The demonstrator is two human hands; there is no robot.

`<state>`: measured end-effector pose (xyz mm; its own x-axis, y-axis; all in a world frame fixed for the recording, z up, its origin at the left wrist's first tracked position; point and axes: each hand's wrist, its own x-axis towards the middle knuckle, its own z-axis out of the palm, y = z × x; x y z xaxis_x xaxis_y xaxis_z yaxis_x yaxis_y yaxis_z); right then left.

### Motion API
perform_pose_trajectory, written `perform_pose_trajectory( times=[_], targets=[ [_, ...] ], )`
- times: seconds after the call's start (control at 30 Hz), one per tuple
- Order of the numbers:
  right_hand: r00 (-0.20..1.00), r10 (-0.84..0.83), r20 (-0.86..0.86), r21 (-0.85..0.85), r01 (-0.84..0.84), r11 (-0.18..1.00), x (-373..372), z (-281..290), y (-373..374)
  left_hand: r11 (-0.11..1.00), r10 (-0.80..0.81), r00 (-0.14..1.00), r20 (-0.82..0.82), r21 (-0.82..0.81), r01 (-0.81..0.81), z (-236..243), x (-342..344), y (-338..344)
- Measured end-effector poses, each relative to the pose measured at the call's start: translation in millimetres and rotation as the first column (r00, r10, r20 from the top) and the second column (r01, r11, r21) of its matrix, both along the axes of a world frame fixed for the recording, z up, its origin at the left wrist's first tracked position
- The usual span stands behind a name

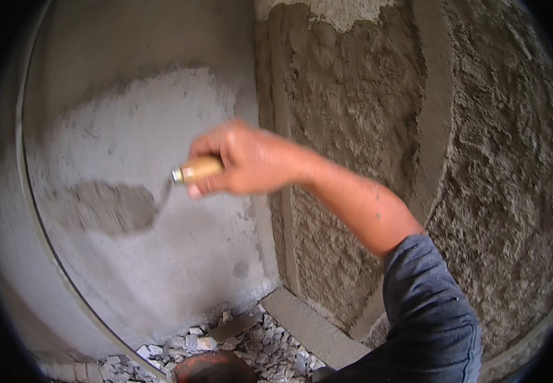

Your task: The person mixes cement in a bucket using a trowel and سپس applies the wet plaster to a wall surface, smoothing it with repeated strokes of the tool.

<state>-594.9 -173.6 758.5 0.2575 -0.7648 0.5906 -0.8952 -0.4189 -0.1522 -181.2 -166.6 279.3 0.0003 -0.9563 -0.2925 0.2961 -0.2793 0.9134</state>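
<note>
My right hand [238, 159] is closed round the wooden handle [201, 168] of a trowel, its arm stretched to the left from the lower right. The trowel's blade [107, 207] points left and is blurred; it looks grey and coated with mortar, in front of the pale wall [187, 242]. A thin bent neck joins blade and handle. Whether the blade touches the wall, I cannot tell. My left hand is out of view.
Rough wet mortar [359, 121] covers the right-hand wall, crossed by a smoother upright band [435, 108]. Broken stones [270, 338] lie at the wall's foot beside a flat board-like strip [311, 325]. A dark, reddish-rimmed rounded thing [216, 369] shows at the lower edge. A long thin strip [37, 223] curves down the left.
</note>
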Motion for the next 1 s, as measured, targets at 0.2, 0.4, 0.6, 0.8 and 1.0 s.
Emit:
perform_pose_trajectory(
  times=[0.2, 0.4, 0.6, 0.8, 1.0],
  targets=[
    [0.916, 0.084, 0.393, 0.045, -0.110, 0.993, -148.6, 120.2, -19.5, 0.995, 0.082, 0.925, 0.371, -0.091, -0.051, 47.1, -65.5, 47.5],
    [0.544, -0.489, 0.682, -0.161, 0.763, 0.626, -354.2, 194.4, 56.2, 0.977, -0.129, 0.924, 0.359, 0.207, 0.056, 23.4, -82.5, 32.3],
    [0.450, -0.733, 0.511, -0.166, 0.888, 0.430, -266.5, 101.3, 192.7, 0.992, -0.114, 0.965, 0.236, 0.077, 0.099, -14.7, -86.1, -2.2],
    [0.439, -0.887, -0.139, 0.339, 0.863, 0.374, -118.6, -109.3, 160.4, 0.965, -0.257, 0.965, 0.041, -0.034, 0.259, 12.0, -81.1, -42.0],
    [0.553, -0.521, -0.651, 0.197, 0.785, 0.587, 1.6, -272.9, 107.8, 0.800, -0.597, 0.795, -0.106, -0.144, 0.582, 18.5, -83.6, -100.3]
  ],
)
